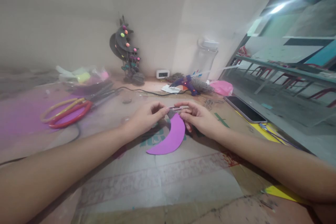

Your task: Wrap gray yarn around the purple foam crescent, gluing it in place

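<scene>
Mid-counter, a purple crescent lies between my hands, its thin tip toward the near left, its grey end at the far side. My left hand pinches that end between thumb and fingers; my right hand curls narrowly at its right edge, though I cannot tell how firmly it grips. The piece looks feather-light, likely foam or felt, soft enough to bend and hardly slippery. The grey end seems the sound hold, the broad middle a good second; the thin tip would probably crease.
</scene>
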`<state>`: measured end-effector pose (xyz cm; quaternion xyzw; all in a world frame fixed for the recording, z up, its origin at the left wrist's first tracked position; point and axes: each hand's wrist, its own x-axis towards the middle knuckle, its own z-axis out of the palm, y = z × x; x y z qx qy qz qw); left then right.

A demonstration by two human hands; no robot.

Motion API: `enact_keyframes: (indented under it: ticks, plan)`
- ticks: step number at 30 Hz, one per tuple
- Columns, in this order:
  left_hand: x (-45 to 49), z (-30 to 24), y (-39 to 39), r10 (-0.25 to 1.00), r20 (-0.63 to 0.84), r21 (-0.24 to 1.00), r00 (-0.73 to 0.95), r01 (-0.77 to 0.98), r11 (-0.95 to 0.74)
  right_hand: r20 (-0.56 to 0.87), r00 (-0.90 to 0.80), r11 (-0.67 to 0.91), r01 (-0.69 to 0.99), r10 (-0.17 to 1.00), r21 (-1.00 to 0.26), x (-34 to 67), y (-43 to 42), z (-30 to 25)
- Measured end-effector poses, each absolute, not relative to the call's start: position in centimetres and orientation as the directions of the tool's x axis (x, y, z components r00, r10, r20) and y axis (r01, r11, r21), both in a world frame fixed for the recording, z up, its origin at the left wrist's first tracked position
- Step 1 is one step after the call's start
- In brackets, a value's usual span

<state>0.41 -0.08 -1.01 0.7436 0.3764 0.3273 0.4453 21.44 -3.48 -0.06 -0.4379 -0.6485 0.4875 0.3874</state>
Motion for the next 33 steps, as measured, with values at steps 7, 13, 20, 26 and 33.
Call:
enact_keyframes:
  ticks: [7,13,20,26,33]
  plan:
    - [0.52,-0.98,0.04,0.844,0.175,0.887,0.507,0.290,-0.359,0.096,-0.275,0.135,0.125,0.957,-0.983,21.59,-3.12,-0.26]
    - [0.54,-1.16,0.10,0.843,0.175,0.890,0.509,0.284,-0.356,0.119,-0.273,0.158,0.125,0.955,-0.980,21.74,-2.95,-0.33]
    - [0.49,-1.09,-0.03,0.845,0.157,0.888,0.511,0.302,-0.347,0.212,-0.266,0.282,0.261,0.940,-0.923,21.73,-3.45,-0.08]
    - [0.52,-0.63,-0.18,0.846,0.138,0.894,0.516,0.302,-0.330,0.319,-0.213,0.383,0.545,0.924,-0.746,21.72,-3.84,0.00]
    - [0.54,-0.70,-0.31,0.839,0.080,0.920,0.538,0.283,-0.270,0.484,-0.275,0.532,0.652,0.831,-0.541,22.07,-3.47,0.08]
